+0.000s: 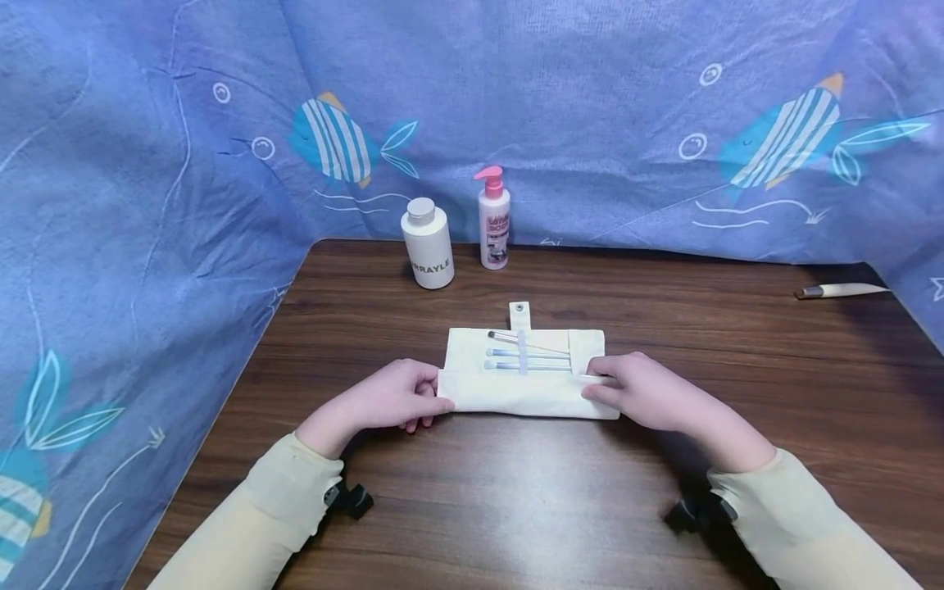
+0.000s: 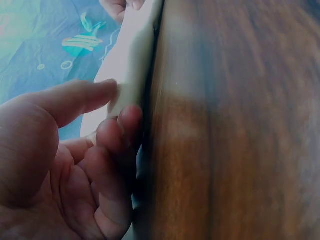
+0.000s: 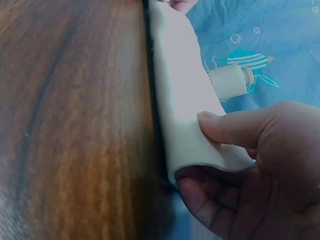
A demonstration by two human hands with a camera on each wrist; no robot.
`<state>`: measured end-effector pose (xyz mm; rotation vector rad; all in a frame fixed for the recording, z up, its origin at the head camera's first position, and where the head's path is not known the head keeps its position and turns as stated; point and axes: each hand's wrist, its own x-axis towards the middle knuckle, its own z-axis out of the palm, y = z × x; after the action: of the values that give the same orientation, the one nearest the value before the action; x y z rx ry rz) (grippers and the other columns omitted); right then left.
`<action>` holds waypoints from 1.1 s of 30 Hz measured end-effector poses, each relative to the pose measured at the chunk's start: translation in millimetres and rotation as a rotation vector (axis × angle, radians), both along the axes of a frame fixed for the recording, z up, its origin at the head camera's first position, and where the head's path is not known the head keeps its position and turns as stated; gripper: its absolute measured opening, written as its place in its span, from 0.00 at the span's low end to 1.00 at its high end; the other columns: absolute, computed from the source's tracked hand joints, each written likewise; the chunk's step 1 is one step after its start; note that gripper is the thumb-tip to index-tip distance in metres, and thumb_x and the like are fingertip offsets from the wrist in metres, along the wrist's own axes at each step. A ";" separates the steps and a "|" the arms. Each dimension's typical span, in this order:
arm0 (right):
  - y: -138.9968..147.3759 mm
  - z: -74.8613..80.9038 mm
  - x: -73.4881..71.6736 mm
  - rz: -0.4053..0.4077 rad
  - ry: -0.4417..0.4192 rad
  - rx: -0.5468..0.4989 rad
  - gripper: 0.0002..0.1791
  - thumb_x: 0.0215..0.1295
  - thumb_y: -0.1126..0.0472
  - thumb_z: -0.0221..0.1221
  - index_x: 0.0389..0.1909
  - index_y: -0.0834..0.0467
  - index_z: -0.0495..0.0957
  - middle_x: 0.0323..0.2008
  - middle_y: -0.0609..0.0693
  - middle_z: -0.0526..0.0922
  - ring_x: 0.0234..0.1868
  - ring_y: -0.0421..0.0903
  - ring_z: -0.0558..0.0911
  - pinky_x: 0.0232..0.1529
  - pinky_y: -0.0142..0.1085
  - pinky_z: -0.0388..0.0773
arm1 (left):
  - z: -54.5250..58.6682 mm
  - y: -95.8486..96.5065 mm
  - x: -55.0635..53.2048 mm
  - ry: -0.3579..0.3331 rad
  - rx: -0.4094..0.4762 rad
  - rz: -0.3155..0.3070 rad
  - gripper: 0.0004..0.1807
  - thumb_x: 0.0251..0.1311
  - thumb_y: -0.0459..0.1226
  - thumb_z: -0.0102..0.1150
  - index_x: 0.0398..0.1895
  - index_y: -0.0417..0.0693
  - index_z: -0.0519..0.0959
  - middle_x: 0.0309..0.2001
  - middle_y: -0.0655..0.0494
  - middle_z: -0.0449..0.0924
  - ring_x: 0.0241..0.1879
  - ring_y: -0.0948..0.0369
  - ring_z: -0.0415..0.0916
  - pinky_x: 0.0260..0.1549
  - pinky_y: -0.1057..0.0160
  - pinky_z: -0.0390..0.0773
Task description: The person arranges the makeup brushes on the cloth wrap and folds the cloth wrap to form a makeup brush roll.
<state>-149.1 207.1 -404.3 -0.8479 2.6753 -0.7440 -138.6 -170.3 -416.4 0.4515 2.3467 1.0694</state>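
A white brush roll (image 1: 531, 397) lies on the table, its near part folded up over the lower half. Three makeup brushes (image 1: 527, 353) lie inside under a pale elastic band, their handle ends tucked beneath a white strip at the right. At its far edge, a short strap (image 1: 519, 314) with a snap sticks out. My left hand (image 1: 401, 395) pinches the roll's left end, thumb on top and fingers below. With the right hand (image 1: 640, 390) I grip the right end; in the right wrist view the thumb presses the cloth (image 3: 182, 100) and the fingers curl under the fold.
Behind the roll stand a white bottle (image 1: 429, 250) with a grey cap and a pink-topped pump bottle (image 1: 494, 225). A knife-like object with a pale handle (image 1: 848, 290) lies at the far right edge. A blue fish-print cloth (image 1: 560, 123) hangs around the wooden table (image 1: 516, 508).
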 end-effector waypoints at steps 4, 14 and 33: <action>-1.3 -3.2 -1.0 -0.039 0.013 -0.013 0.15 0.74 0.56 0.62 0.26 0.49 0.69 0.19 0.37 0.58 0.22 0.35 0.61 0.28 0.31 0.63 | -0.5 2.0 0.2 0.003 -0.014 0.047 0.15 0.71 0.44 0.62 0.26 0.47 0.77 0.18 0.56 0.81 0.12 0.63 0.73 0.15 0.65 0.73; -7.4 -12.6 -3.3 -0.152 0.051 -0.005 0.07 0.73 0.57 0.62 0.32 0.50 0.77 0.20 0.40 0.69 0.23 0.39 0.68 0.31 0.36 0.68 | 0.1 11.0 2.5 0.055 -0.069 0.114 0.14 0.73 0.42 0.57 0.28 0.47 0.75 0.17 0.56 0.80 0.13 0.61 0.76 0.19 0.63 0.78; -12.5 -16.4 -5.6 -0.213 0.064 0.026 0.06 0.72 0.56 0.62 0.35 0.52 0.80 0.21 0.42 0.75 0.25 0.42 0.71 0.33 0.39 0.71 | 13.9 45.1 40.1 0.643 -0.458 -0.369 0.43 0.71 0.51 0.60 0.83 0.51 0.54 0.83 0.57 0.52 0.82 0.50 0.48 0.78 0.41 0.52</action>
<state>-154.6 194.6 -420.7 -0.5955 2.8575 -0.7371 -98.5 -125.3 -402.6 1.1155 2.7737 0.2029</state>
